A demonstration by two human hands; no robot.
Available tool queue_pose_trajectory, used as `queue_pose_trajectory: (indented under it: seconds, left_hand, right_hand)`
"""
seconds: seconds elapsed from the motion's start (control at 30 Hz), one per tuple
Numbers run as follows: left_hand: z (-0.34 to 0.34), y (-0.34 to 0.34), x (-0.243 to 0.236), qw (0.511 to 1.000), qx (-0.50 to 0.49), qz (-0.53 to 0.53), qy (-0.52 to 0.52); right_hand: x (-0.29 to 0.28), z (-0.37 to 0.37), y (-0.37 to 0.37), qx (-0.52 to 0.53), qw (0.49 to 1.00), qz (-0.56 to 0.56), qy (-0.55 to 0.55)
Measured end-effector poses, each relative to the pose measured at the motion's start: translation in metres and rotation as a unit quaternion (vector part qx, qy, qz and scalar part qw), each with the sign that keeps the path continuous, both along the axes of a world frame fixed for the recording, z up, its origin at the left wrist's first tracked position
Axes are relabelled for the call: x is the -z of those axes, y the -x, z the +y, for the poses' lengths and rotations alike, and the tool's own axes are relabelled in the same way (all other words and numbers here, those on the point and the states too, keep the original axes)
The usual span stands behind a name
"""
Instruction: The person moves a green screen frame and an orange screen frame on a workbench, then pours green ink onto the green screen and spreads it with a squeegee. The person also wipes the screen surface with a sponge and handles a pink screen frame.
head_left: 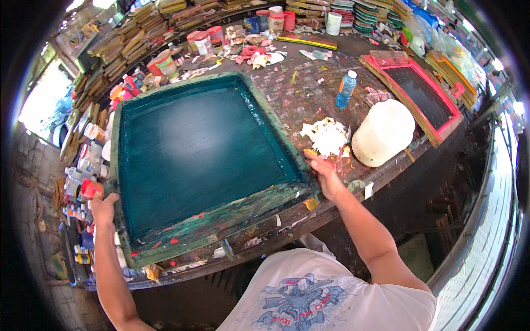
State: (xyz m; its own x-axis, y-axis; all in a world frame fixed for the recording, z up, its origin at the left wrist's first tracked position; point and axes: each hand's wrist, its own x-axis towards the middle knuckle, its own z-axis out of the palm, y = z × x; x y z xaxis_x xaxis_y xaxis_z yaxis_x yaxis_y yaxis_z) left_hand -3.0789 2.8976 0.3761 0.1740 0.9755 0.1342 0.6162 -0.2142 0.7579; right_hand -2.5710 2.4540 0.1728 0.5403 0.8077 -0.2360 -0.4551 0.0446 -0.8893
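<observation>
Workbench (298, 88), dark, paint-spattered, curving with the lens
Screen frame (204, 149), large, teal mesh in a worn, stained surround, on the bench directly before the person and between both hands; longer axis apparently left to right, rising toward the right, though the fisheye bend leaves this unsure; pale glare over the mesh, underside hidden
Second frame (417, 94), pink-edged with dark mesh, well apart at far right
White bucket (383, 132), upturned or lidded, hard to say which, beyond the right hand
Right hand (327, 176), just outside the frame's near right corner, frame lying to its left; fingers extended along the outer edge, firm hold or light contact cannot be told
Left hand (103, 208), at the frame's left side, frame lying to its right; thumb by the edge, other fingers mostly hidden, grip cannot be told; neither hand clearly nearer
Crumpled cloth (327, 137), whitish, possibly paper, near the bucket
Red tub (92, 188), just beyond the left hand, partly overlapped
Bottle (345, 91), upright, blue liquid, contents unknown
</observation>
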Motion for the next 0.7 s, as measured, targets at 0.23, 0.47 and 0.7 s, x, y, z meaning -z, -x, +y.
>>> queue_pose_trajectory:
  seconds: [0.23, 0.47, 0.7]
  left_hand:
    - [0.026, -0.085, 0.113, 0.994, 0.036, -0.073, 0.071]
    - [0.078, -0.071, 0.259, 0.996, 0.064, -0.034, 0.048]
    - [0.087, -0.051, 0.244, 0.993, 0.098, 0.038, -0.058]
  right_hand:
    - [-0.022, -0.038, -0.041, 0.062, 0.954, -0.219, 0.194]
    - [-0.066, -0.050, -0.019, 0.082, 0.852, -0.424, 0.295]
    - [-0.084, -0.136, 0.019, 0.087, 0.761, -0.580, 0.277]
